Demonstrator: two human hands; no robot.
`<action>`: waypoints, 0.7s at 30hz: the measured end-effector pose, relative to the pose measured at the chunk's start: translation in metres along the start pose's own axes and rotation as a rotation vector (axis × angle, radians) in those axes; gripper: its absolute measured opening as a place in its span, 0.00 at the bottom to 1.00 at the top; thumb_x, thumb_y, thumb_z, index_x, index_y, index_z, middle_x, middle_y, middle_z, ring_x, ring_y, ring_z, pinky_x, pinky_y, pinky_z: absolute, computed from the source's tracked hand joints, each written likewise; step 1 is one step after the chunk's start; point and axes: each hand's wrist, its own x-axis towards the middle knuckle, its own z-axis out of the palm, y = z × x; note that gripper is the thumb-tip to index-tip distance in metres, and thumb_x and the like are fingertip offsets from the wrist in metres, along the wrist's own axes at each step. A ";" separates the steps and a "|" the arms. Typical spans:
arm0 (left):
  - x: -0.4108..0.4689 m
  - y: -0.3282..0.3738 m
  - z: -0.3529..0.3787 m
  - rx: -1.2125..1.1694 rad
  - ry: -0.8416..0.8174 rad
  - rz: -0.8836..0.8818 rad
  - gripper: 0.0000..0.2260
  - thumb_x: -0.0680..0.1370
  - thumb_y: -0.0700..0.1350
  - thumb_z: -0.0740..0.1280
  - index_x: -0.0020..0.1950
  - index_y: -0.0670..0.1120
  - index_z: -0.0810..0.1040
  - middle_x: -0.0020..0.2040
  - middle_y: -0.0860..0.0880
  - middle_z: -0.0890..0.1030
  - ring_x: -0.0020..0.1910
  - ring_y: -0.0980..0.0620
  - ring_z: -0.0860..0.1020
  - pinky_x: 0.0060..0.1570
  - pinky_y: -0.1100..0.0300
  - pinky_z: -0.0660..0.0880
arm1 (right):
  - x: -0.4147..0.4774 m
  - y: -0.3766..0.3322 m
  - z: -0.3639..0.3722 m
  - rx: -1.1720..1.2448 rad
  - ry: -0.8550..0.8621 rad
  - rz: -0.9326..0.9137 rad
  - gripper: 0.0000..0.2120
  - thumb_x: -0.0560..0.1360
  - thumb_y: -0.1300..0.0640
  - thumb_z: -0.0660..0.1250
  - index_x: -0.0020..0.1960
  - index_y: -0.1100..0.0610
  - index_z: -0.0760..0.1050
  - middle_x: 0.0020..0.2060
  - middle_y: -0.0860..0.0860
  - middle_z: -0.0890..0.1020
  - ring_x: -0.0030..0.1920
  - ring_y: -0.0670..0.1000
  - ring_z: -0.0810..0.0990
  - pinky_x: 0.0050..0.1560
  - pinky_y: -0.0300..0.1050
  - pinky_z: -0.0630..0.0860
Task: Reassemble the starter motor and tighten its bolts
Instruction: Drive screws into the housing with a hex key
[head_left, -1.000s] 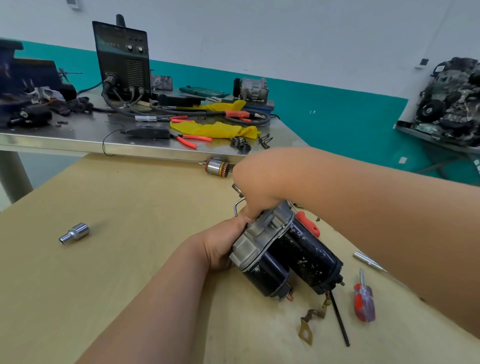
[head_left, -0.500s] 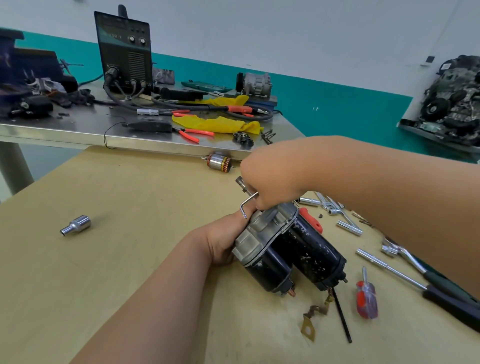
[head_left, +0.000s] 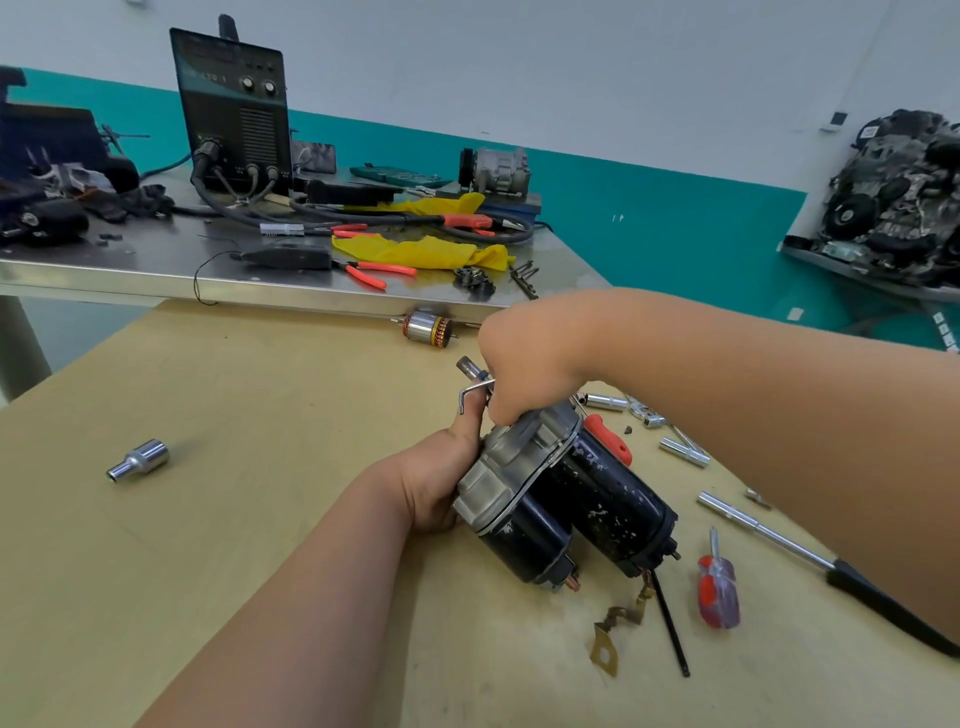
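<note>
Now my left hand (head_left: 437, 486) grips the starter motor (head_left: 597, 493), my right hand (head_left: 524, 358) a bent key (head_left: 469, 391); tools (head_left: 683, 451) crowd right of my fingers.

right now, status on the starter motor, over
Left hand grips starter motor at its grey end. Right hand holds bent metal key just above it. Red screwdriver lies beside, apart.
</note>
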 end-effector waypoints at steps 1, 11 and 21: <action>0.001 0.001 0.000 -0.001 -0.021 -0.034 0.17 0.82 0.62 0.50 0.50 0.53 0.71 0.39 0.53 0.80 0.33 0.60 0.80 0.30 0.67 0.75 | 0.002 0.001 0.002 0.022 0.005 -0.006 0.18 0.73 0.52 0.66 0.28 0.56 0.67 0.23 0.50 0.66 0.24 0.50 0.63 0.24 0.38 0.61; -0.006 0.013 0.001 -0.023 -0.148 -0.161 0.35 0.67 0.72 0.56 0.50 0.46 0.86 0.52 0.42 0.85 0.50 0.45 0.83 0.56 0.54 0.78 | -0.004 0.110 0.055 0.992 0.392 0.311 0.13 0.72 0.51 0.67 0.32 0.55 0.70 0.26 0.51 0.68 0.27 0.50 0.64 0.31 0.43 0.62; -0.008 0.018 -0.046 -0.122 -0.238 -0.090 0.22 0.63 0.65 0.73 0.48 0.52 0.87 0.49 0.42 0.85 0.45 0.46 0.85 0.43 0.55 0.81 | 0.045 0.126 0.122 0.617 0.344 0.395 0.04 0.75 0.55 0.65 0.44 0.51 0.78 0.41 0.51 0.82 0.38 0.48 0.79 0.34 0.41 0.71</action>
